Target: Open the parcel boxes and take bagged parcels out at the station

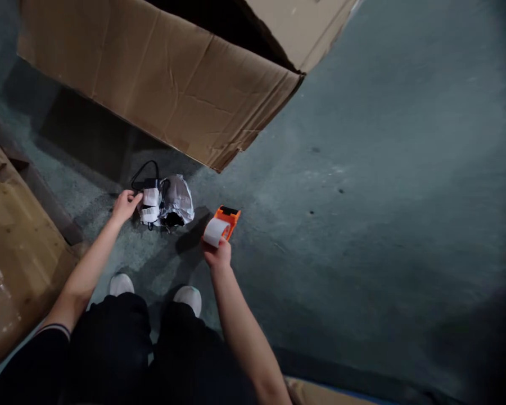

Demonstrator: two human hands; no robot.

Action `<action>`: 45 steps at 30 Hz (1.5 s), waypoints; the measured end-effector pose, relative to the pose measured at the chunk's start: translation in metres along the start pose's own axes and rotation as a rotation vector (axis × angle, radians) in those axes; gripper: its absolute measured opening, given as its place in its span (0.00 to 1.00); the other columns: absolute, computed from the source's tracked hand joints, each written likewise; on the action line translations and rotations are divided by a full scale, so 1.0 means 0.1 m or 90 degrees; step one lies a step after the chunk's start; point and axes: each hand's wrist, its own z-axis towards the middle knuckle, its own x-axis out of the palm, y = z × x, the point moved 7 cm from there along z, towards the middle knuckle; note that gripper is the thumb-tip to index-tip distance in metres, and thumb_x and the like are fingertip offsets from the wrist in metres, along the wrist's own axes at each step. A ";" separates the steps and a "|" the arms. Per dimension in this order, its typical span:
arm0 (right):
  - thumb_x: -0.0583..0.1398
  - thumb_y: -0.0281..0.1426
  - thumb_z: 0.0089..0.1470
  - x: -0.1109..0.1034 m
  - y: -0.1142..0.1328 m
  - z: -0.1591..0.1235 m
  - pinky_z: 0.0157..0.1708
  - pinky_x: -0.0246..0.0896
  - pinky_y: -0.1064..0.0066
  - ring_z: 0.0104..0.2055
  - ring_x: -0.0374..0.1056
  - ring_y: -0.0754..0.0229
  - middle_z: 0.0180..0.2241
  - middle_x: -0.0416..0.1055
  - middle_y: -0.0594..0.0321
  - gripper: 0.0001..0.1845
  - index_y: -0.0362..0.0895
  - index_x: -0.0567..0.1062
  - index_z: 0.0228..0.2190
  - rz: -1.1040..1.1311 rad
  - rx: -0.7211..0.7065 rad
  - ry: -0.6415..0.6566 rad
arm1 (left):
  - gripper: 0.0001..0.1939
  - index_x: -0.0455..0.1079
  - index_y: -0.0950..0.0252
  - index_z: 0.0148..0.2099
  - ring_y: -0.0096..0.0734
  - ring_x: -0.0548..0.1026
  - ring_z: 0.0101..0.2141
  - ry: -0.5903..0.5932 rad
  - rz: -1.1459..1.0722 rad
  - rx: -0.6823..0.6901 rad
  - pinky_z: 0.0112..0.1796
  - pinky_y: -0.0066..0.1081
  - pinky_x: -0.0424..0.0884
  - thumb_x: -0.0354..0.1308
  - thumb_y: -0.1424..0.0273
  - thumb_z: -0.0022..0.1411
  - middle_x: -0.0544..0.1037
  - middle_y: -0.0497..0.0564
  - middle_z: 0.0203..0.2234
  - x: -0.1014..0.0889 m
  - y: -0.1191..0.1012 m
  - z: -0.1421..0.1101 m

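Right hand (217, 255) grips orange tape dispenser (222, 225).
Left hand (125, 206) is at the taped bundle (175, 198) edge; finger closure cannot be determined.

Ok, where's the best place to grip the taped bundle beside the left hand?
Probably its white-banded left part, from the left, where the left hand is: the bands seem to bind it, while the black cord loops out at the top.
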 end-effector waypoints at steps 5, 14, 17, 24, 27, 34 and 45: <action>0.60 0.28 0.44 -0.18 0.08 -0.37 0.25 0.71 0.71 0.25 0.75 0.61 0.28 0.78 0.72 0.17 0.49 0.75 0.40 0.013 0.016 -0.109 | 0.09 0.74 0.63 0.44 0.30 0.76 0.30 -0.033 -0.079 -0.054 0.36 0.30 0.71 0.61 0.64 0.64 0.80 0.51 0.37 -0.38 0.31 -0.17; 0.58 0.36 0.50 0.72 0.72 -1.71 0.34 0.77 0.63 0.33 0.78 0.56 0.32 0.80 0.66 0.14 0.48 0.78 0.39 0.132 -0.045 -0.046 | 0.08 0.78 0.63 0.42 0.31 0.79 0.30 0.139 -0.200 -0.049 0.36 0.30 0.72 0.66 0.67 0.60 0.81 0.51 0.35 -0.33 -0.88 -1.33; 0.60 0.36 0.50 1.16 0.98 -2.32 0.34 0.77 0.66 0.37 0.78 0.57 0.35 0.81 0.66 0.15 0.49 0.78 0.40 0.190 -0.107 0.006 | 0.13 0.79 0.62 0.45 0.31 0.79 0.32 0.318 -0.293 -0.058 0.37 0.31 0.72 0.68 0.62 0.60 0.82 0.53 0.37 -0.14 -1.64 -1.98; 0.69 0.38 0.53 1.96 1.34 -3.85 0.25 0.72 0.77 0.24 0.65 0.66 0.24 0.69 0.73 0.10 0.50 0.75 0.35 0.254 -0.094 0.104 | 0.20 0.79 0.60 0.46 0.35 0.80 0.36 0.239 -0.429 -0.101 0.37 0.32 0.73 0.62 0.49 0.65 0.83 0.57 0.41 -0.59 -3.00 -2.97; 0.74 0.40 0.48 2.45 1.31 -4.41 0.26 0.72 0.80 0.24 0.64 0.68 0.23 0.66 0.75 0.17 0.49 0.74 0.34 0.267 0.001 0.187 | 0.17 0.80 0.60 0.43 0.36 0.79 0.39 0.120 -0.404 -0.066 0.41 0.33 0.73 0.61 0.52 0.66 0.83 0.56 0.42 -1.21 -3.44 -3.15; 0.76 0.41 0.44 3.71 1.53 -5.99 0.42 0.74 0.69 0.39 0.73 0.59 0.38 0.80 0.63 0.22 0.46 0.82 0.39 -0.085 -0.140 0.282 | 0.20 0.82 0.55 0.49 0.44 0.75 0.54 -0.068 -0.324 0.126 0.54 0.38 0.71 0.61 0.50 0.65 0.78 0.58 0.52 -3.33 -4.79 -3.74; 0.64 0.39 0.65 5.56 2.25 -9.59 0.54 0.67 0.58 0.45 0.70 0.52 0.41 0.77 0.57 0.10 0.45 0.76 0.39 -0.749 -0.707 1.137 | 0.27 0.82 0.57 0.51 0.55 0.67 0.64 -0.039 -0.345 0.423 0.63 0.47 0.64 0.64 0.44 0.61 0.71 0.59 0.62 -6.16 -6.38 -6.05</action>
